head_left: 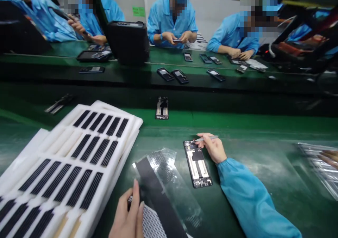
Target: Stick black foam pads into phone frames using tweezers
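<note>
Two hands: right grip (212, 148) closed on tweezers (208, 138) above phone frame (197, 164); left grip (128, 213) pinching film sheet (169, 192); foam tray (134, 122) alongside.

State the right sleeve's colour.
The sleeve is bright blue, best seen in the head view.

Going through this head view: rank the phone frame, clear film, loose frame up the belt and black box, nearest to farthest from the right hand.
1. Phone frame, touching the right hand, to its left.
2. Clear film, farther left, lying on the belt.
3. Loose frame, up the belt.
4. Black box, on the far bench.
</note>
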A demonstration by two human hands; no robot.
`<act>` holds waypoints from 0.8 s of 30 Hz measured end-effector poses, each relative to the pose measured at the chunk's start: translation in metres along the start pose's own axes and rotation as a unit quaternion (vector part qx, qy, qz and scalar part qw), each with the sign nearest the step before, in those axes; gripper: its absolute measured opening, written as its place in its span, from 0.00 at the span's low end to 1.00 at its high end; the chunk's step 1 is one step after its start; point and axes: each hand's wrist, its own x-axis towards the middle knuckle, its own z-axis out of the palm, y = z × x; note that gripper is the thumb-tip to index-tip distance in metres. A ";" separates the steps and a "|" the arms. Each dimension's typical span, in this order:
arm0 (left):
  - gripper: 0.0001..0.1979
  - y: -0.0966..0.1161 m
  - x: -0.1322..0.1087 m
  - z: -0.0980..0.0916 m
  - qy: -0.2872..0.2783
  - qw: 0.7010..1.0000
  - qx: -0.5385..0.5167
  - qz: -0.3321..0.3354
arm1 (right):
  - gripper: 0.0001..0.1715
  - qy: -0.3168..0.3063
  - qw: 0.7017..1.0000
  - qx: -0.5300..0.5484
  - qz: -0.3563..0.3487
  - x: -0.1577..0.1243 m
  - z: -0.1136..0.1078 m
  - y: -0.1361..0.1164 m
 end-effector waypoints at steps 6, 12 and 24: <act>0.26 0.035 0.016 0.035 -0.092 0.988 -0.123 0.004 | 0.30 -0.045 0.998 -0.024 0.023 -0.004 0.007 0.001; 0.24 0.043 0.022 0.044 -0.109 0.987 -0.102 0.061 | 0.31 -0.057 0.997 -0.051 0.020 -0.004 0.008 0.000; 0.21 0.052 0.034 0.048 -0.091 0.979 -0.063 0.174 | 0.18 -0.118 0.992 0.005 -0.053 -0.006 0.000 -0.013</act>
